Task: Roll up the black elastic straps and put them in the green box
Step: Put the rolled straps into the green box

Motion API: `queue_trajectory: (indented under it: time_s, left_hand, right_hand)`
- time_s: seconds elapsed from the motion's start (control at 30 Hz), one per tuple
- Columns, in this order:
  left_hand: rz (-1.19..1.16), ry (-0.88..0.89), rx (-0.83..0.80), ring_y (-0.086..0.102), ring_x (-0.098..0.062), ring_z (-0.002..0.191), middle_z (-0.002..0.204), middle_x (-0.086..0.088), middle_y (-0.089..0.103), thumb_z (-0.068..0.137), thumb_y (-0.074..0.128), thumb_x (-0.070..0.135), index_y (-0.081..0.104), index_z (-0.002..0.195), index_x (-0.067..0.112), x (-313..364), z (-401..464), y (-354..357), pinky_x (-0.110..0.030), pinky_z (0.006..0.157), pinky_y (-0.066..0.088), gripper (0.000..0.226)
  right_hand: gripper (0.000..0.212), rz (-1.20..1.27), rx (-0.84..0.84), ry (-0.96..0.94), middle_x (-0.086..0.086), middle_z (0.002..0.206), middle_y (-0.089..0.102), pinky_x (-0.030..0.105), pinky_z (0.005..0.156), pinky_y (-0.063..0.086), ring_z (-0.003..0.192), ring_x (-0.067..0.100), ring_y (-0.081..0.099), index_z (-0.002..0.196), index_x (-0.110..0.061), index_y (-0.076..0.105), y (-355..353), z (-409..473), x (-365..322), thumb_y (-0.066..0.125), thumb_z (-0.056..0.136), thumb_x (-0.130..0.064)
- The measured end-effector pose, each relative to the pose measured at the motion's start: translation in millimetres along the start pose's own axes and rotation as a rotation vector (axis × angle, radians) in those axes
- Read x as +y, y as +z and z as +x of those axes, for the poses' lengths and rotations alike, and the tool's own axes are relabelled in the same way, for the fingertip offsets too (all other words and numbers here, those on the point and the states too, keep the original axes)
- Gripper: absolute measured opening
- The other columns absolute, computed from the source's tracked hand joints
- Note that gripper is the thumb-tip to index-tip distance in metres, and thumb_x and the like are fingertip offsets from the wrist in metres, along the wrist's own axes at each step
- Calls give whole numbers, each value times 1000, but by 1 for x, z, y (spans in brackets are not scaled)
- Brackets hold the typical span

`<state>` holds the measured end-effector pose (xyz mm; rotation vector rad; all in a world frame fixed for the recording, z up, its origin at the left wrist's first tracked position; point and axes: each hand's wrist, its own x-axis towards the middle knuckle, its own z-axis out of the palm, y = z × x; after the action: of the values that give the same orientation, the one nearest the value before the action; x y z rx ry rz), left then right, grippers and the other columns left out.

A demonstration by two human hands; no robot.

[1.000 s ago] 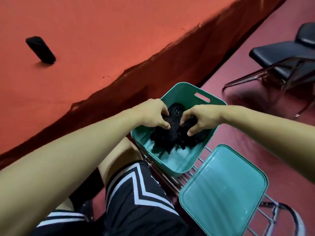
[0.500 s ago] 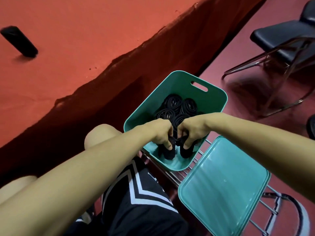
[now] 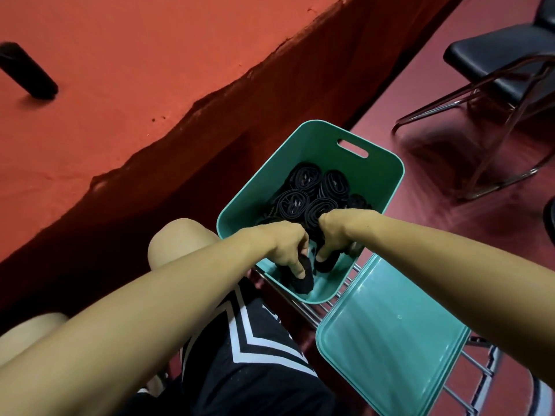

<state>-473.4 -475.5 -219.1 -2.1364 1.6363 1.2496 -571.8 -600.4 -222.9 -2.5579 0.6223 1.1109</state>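
Both hands reach into the near end of the green box (image 3: 387, 187), which sits on a wire rack (image 3: 339, 298). The left hand (image 3: 285, 247) has its fingers curled round a dark strap (image 3: 301, 283) hanging downward; the right hand (image 3: 336, 235) pinches another black piece just beside it. Four rolled straps (image 3: 312, 190) stand on end at the box's far end, spirals facing up. A green lid (image 3: 390, 340) lies beside the box. No writing is legible.

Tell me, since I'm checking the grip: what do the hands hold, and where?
Both hands grip black strap material low inside the green box: the left hand on a bundle, the right hand on another piece. Which part cannot be told.
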Motion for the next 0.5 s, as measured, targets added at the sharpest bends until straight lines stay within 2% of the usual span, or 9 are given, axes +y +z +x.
queue_trajectory:
  time_s: [0.03, 0.13, 0.23, 0.33, 0.4, 0.5]
  left_hand:
    - [1, -5, 16, 61, -22, 94, 103, 1, 66, 74, 89, 44, 62, 110, 22, -1, 1, 3, -34, 79, 51, 49]
    - [-29, -13, 53, 62, -23, 96, 107, -2, 68, 76, 89, 40, 65, 114, 18, 0, 6, 16, -33, 79, 49, 50]
    - [-105, -28, 52, 64, -23, 97, 105, -1, 68, 77, 90, 34, 68, 108, 20, -1, 12, 19, -31, 82, 50, 41]
    - [-120, -39, 71, 64, -23, 93, 103, -1, 70, 75, 91, 31, 67, 100, 20, -5, 15, 15, -33, 84, 53, 37]
    - [-142, -41, 79, 63, -21, 91, 99, 1, 70, 75, 91, 31, 65, 95, 21, -9, 16, 14, -32, 81, 52, 34]
    - [-161, -27, 88, 62, -19, 87, 97, 1, 70, 76, 90, 31, 65, 97, 20, -14, 15, 11, -29, 76, 48, 34]
  right_hand:
    - [48, -15, 22, 6, -2, 60, 60, 26, 49, 51, 50, 14, 56, 67, -13, 60, 0, -1, -2, 80, 82, -54]
    - [59, -51, 31, 29, -4, 58, 61, 29, 69, 49, 54, 13, 55, 63, -13, 60, 1, 2, -6, 71, 84, -67]
    - [61, -41, -21, 50, -5, 56, 65, 30, 72, 54, 55, 13, 59, 62, -13, 64, 1, 0, -4, 68, 84, -70]
    - [62, -43, -24, 39, -5, 59, 67, 34, 84, 59, 61, 17, 63, 59, -13, 65, -1, -1, -1, 66, 86, -69]
    - [62, -60, -35, 42, -5, 58, 67, 34, 84, 59, 59, 15, 63, 59, -14, 67, -3, -3, -1, 65, 86, -70]
    - [60, -64, -14, 41, -5, 56, 63, 33, 76, 57, 55, 16, 60, 59, -15, 64, -7, -7, -1, 66, 87, -68]
